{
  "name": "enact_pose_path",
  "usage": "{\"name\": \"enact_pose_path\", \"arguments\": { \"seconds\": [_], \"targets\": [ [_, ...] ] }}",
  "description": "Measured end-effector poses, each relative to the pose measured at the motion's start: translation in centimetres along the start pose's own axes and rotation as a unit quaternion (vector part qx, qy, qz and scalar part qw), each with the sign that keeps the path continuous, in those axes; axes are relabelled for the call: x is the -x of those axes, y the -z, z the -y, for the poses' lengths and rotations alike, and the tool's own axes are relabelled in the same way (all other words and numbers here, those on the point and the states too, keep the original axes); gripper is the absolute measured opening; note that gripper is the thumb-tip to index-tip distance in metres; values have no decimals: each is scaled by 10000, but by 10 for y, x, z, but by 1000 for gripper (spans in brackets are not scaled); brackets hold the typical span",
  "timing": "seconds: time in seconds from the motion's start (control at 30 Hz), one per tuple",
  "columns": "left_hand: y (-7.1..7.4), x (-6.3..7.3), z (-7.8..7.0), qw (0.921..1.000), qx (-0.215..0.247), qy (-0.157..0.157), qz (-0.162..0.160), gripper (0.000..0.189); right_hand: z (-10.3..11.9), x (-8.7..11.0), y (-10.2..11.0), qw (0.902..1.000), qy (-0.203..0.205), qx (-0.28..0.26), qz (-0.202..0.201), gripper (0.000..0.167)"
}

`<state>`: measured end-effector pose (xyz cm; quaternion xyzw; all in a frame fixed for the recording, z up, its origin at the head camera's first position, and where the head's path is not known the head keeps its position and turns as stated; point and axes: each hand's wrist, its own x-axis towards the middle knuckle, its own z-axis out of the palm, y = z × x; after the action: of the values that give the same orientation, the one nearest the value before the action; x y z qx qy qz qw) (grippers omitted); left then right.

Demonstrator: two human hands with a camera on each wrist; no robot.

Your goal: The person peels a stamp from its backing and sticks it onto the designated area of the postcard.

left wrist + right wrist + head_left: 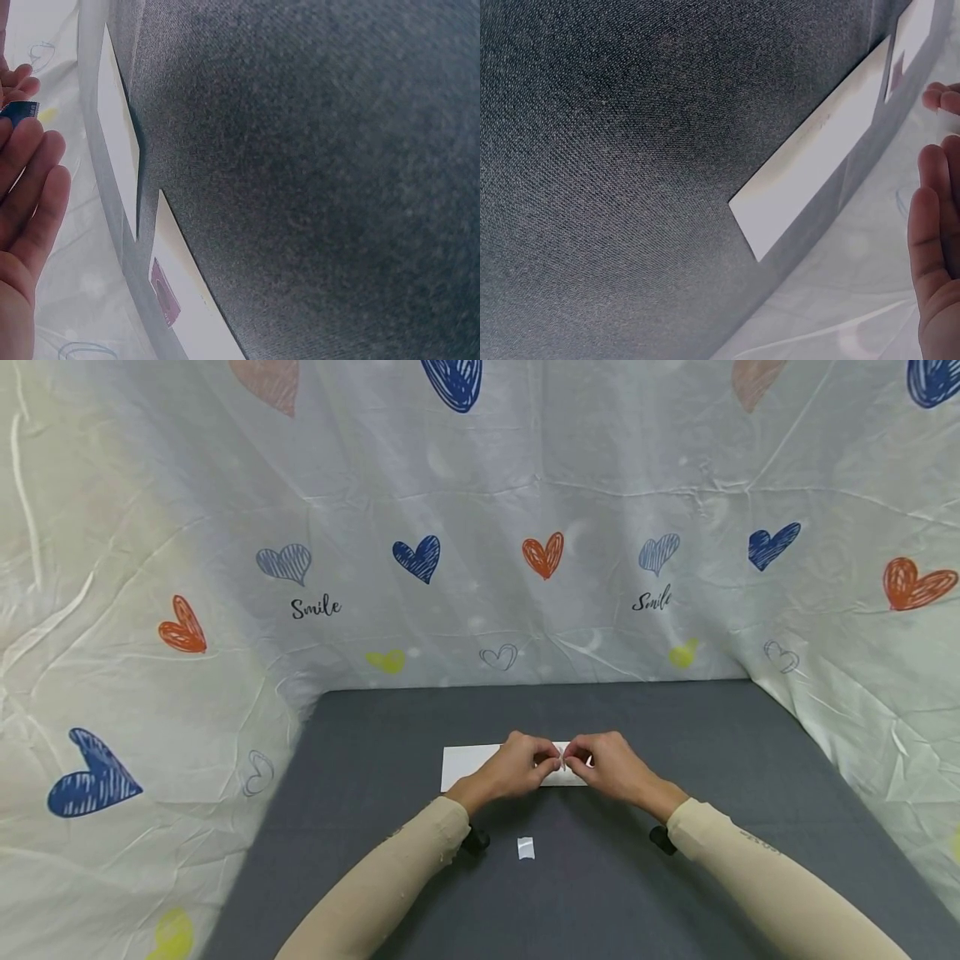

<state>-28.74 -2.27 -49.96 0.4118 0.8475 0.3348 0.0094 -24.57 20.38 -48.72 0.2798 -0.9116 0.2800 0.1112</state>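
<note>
Both hands meet over white envelopes at the middle of the table. My left hand (pixel 516 767) pinches a small blue stamp (pixel 22 112) between thumb and fingers. From the other side, my right hand (pixel 615 767) has its thumb and fingertips at the same stamp, pinching it. A plain white envelope (pixel 810 154) lies flat on the dark cloth. Beside it is another envelope (pixel 191 322) bearing a purplish stamp (pixel 165 292). In the head view the hands partly cover both envelopes.
A small shiny white piece (pixel 527 848) lies on the dark grey tabletop (pixel 585 893), nearer me and between the forearms. A white curtain (pixel 480 602) printed with hearts hangs behind the table and along its sides.
</note>
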Motion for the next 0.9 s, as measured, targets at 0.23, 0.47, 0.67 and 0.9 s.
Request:
{"name": "enact_pose_path", "arguments": {
  "seconds": [0.23,0.47,0.67,0.9],
  "targets": [
    [1,0,0,9999,-28,76,84,16,1,2,1,9998,-148,35,-92,6],
    [1,1,1,9999,-122,71,45,16,1,3,5,9981,-547,197,-183,8],
    [2,0,3,9999,-137,83,-48,14,-3,5,10,9963,-736,340,-281,9],
    [1,-1,3,9993,-231,141,-267,14,-9,8,13,9946,-1002,259,-117,10]
  ]
}}
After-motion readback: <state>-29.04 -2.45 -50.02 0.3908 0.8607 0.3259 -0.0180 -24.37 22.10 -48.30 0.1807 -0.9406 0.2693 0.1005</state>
